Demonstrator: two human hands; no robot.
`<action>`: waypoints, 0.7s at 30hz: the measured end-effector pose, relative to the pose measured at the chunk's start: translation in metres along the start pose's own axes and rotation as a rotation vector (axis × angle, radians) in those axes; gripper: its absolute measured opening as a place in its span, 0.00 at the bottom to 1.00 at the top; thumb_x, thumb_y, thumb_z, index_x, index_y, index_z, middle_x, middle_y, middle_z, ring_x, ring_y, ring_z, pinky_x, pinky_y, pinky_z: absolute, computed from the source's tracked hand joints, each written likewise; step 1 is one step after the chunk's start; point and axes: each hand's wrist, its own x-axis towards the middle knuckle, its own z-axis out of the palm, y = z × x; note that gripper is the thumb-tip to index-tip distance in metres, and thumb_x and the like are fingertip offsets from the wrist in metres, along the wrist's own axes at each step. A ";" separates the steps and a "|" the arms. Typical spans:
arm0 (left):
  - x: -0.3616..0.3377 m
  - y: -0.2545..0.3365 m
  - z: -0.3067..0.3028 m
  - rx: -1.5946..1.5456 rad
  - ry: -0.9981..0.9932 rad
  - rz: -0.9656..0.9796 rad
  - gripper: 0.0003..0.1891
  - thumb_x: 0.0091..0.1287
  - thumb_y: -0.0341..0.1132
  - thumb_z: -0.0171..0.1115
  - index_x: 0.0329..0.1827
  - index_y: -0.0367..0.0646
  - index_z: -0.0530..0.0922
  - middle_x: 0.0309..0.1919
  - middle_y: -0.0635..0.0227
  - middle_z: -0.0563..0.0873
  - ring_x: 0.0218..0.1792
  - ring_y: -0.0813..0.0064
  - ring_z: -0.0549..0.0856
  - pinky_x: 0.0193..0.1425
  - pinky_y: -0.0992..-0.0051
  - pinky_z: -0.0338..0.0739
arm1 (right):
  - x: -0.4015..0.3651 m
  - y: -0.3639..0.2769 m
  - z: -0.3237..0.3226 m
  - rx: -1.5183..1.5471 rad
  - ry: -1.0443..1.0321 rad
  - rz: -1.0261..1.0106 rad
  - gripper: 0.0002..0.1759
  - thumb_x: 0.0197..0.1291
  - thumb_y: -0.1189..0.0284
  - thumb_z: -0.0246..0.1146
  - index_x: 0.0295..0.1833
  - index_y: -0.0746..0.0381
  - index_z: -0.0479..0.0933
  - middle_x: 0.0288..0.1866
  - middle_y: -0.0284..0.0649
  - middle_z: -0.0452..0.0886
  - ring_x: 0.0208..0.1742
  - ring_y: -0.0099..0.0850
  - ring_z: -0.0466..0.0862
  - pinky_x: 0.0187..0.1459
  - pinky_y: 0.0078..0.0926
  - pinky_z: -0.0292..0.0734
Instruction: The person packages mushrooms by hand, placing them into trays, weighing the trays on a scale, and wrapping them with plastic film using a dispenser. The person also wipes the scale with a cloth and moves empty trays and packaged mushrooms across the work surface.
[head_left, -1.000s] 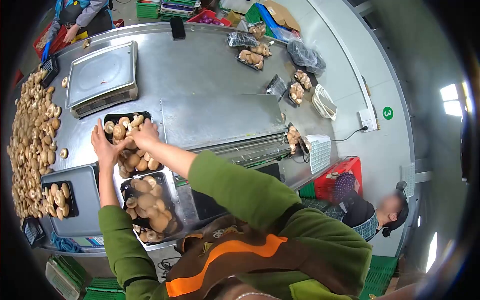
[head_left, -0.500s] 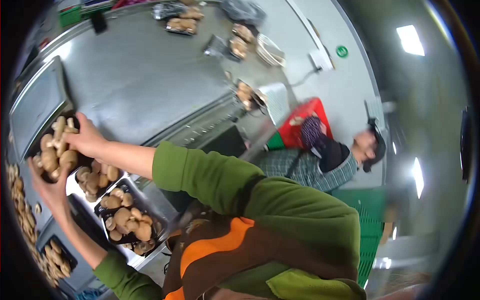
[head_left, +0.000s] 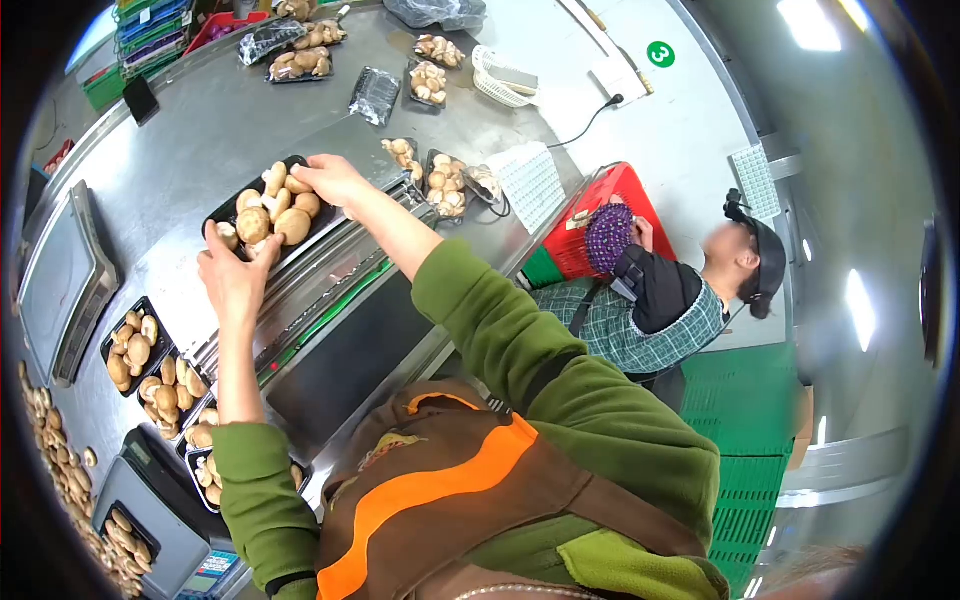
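Observation:
My left hand [head_left: 235, 275] and my right hand [head_left: 340, 188] grip opposite ends of a black tray [head_left: 213, 213] heaped with brown-capped mushrooms [head_left: 254, 224]. Fingers of both hands curl over the tray's ends, against the outer mushrooms. The tray is above the near edge of the steel worktop, beside a long metal wrapping bar [head_left: 300, 310]. Nearest to my left forearm are other filled trays, including one with mushrooms [head_left: 135, 345] and a second with mushrooms [head_left: 168, 398]. My forearm partly hides the trays below them.
A weighing scale [head_left: 165, 510] carries a tray at lower left, beside loose mushrooms [head_left: 60, 450]. Wrapped packs [head_left: 300, 65] and a white basket [head_left: 503, 78] sit farther back. A co-worker [head_left: 640, 300] stands at right beside a red crate [head_left: 600, 215].
Both hands have carried the mushroom tray from the left, beside the grey-framed panel, rightward to the wrapping bar. The trays that were near my hands now lie behind my left forearm.

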 end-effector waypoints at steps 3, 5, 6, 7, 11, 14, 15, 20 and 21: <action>-0.006 0.013 0.007 0.061 0.001 -0.011 0.53 0.49 0.60 0.71 0.71 0.37 0.57 0.51 0.39 0.74 0.54 0.46 0.75 0.61 0.58 0.68 | -0.006 0.011 -0.021 0.001 -0.057 0.025 0.31 0.58 0.59 0.62 0.58 0.73 0.72 0.55 0.53 0.79 0.56 0.38 0.79 0.56 0.30 0.73; -0.013 0.006 0.005 0.077 0.035 -0.004 0.53 0.50 0.60 0.70 0.72 0.37 0.56 0.51 0.38 0.74 0.54 0.46 0.75 0.61 0.58 0.68 | -0.003 0.029 -0.028 -0.041 0.010 -0.049 0.29 0.58 0.58 0.63 0.55 0.72 0.74 0.54 0.53 0.79 0.57 0.38 0.79 0.57 0.32 0.73; -0.018 0.002 -0.002 0.068 0.058 -0.005 0.52 0.51 0.59 0.70 0.72 0.37 0.55 0.52 0.37 0.73 0.55 0.47 0.75 0.61 0.59 0.68 | -0.009 0.031 -0.036 -0.034 0.006 -0.051 0.29 0.58 0.58 0.63 0.55 0.72 0.74 0.54 0.53 0.79 0.57 0.38 0.79 0.57 0.32 0.73; -0.029 -0.005 -0.010 -0.024 0.112 0.029 0.52 0.51 0.56 0.72 0.72 0.37 0.54 0.53 0.41 0.74 0.55 0.49 0.74 0.61 0.59 0.68 | -0.019 0.036 -0.053 -0.110 0.058 -0.125 0.27 0.57 0.59 0.63 0.53 0.70 0.76 0.53 0.53 0.80 0.56 0.40 0.80 0.56 0.33 0.73; -0.082 -0.051 -0.045 0.175 0.268 -0.099 0.22 0.58 0.45 0.69 0.44 0.32 0.80 0.39 0.54 0.79 0.41 0.59 0.78 0.49 0.62 0.72 | -0.082 0.034 -0.129 -0.581 0.033 -0.040 0.18 0.55 0.56 0.64 0.40 0.61 0.83 0.44 0.48 0.83 0.49 0.43 0.81 0.51 0.35 0.75; -0.101 -0.055 -0.037 0.399 0.168 -0.113 0.23 0.60 0.53 0.65 0.28 0.36 0.84 0.35 0.55 0.82 0.40 0.58 0.79 0.49 0.62 0.72 | -0.099 0.044 -0.119 -0.883 0.023 -0.080 0.20 0.53 0.52 0.64 0.33 0.59 0.85 0.37 0.48 0.84 0.44 0.45 0.82 0.47 0.39 0.76; -0.102 -0.034 -0.035 0.442 0.165 -0.062 0.22 0.59 0.52 0.65 0.27 0.39 0.85 0.29 0.55 0.82 0.39 0.56 0.79 0.45 0.61 0.72 | -0.099 0.046 -0.109 -1.044 0.083 -0.235 0.21 0.53 0.50 0.63 0.32 0.59 0.85 0.34 0.47 0.83 0.40 0.44 0.83 0.44 0.39 0.77; -0.083 -0.054 -0.009 0.166 0.161 -0.131 0.17 0.61 0.47 0.64 0.23 0.41 0.82 0.11 0.66 0.73 0.16 0.61 0.72 0.30 0.66 0.71 | -0.086 0.057 -0.100 -0.358 -0.061 -0.181 0.21 0.57 0.56 0.64 0.21 0.62 0.77 0.12 0.33 0.71 0.17 0.26 0.73 0.20 0.29 0.64; -0.083 -0.052 -0.015 -0.234 0.016 -0.295 0.17 0.63 0.45 0.63 0.22 0.43 0.79 0.10 0.70 0.71 0.14 0.69 0.69 0.23 0.71 0.66 | -0.096 0.043 -0.105 -0.055 -0.123 0.041 0.18 0.60 0.59 0.64 0.24 0.61 0.76 0.13 0.25 0.66 0.15 0.16 0.65 0.16 0.19 0.57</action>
